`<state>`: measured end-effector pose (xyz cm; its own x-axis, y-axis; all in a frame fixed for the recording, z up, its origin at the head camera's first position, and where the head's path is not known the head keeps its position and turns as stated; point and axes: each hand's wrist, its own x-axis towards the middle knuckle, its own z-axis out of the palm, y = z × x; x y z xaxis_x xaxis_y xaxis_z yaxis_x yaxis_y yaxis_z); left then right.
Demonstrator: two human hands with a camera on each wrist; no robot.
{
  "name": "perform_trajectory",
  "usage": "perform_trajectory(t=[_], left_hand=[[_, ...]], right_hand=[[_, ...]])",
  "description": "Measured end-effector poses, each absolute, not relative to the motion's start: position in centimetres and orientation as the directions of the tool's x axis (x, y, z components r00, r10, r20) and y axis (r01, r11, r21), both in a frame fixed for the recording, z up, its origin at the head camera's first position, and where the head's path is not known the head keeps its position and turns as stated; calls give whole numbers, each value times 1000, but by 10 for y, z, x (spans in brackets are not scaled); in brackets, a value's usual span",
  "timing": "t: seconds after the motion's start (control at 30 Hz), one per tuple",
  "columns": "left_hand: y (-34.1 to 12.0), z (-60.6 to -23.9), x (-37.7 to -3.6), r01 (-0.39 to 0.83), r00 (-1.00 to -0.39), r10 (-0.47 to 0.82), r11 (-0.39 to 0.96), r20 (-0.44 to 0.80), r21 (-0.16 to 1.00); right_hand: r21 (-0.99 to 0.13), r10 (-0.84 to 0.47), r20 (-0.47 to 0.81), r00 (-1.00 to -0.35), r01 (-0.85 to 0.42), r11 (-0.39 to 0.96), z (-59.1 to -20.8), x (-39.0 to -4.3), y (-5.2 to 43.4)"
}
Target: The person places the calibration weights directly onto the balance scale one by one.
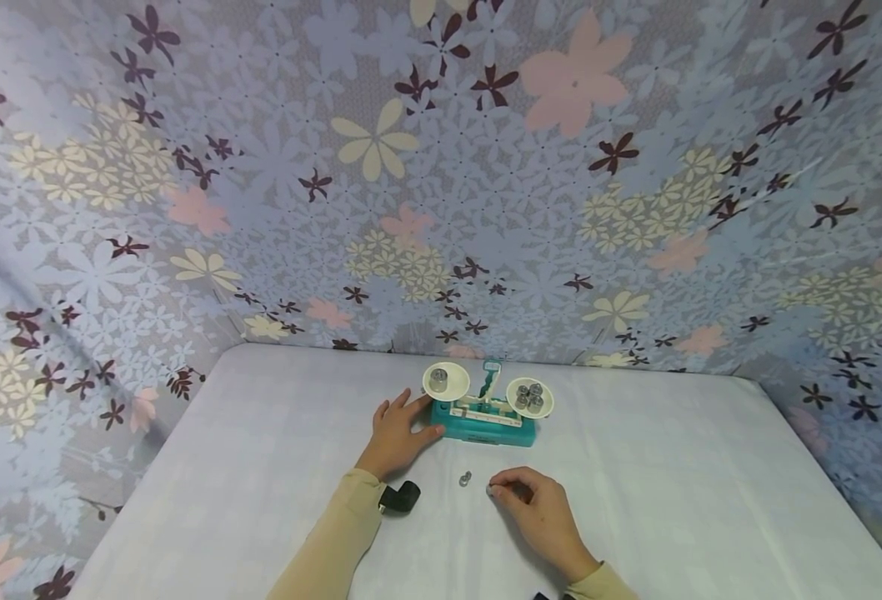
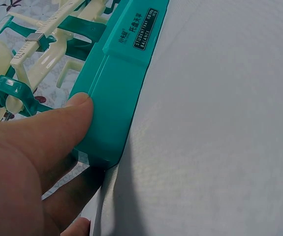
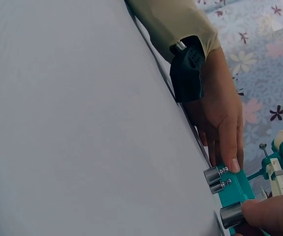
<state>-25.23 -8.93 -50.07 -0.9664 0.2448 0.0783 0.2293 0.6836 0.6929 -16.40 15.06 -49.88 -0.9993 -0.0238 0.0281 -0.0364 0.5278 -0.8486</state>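
A teal tray balance stands on the table with two cream pans. My left hand grips its left end; in the left wrist view the thumb presses on the base. The left pan bears a metal weight, and the right pan bears several metal weights. In front of the balance my right hand pinches a metal weight between thumb and fingers. Two smaller knobbed weights are on the table just left of that hand.
The white-covered table extends to both sides. Flower-patterned cloth rises behind its back edge. A black wrist device sits at my left cuff, close to the small weights.
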Motion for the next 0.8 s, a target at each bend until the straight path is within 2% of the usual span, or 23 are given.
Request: perform_trajectory(t=[0.8], left_hand=[[-89,-501,-252,228,-967,243,681,79,696]], right_hand=[[-868,-9,79,-997,-74,492,-496,-161,150]])
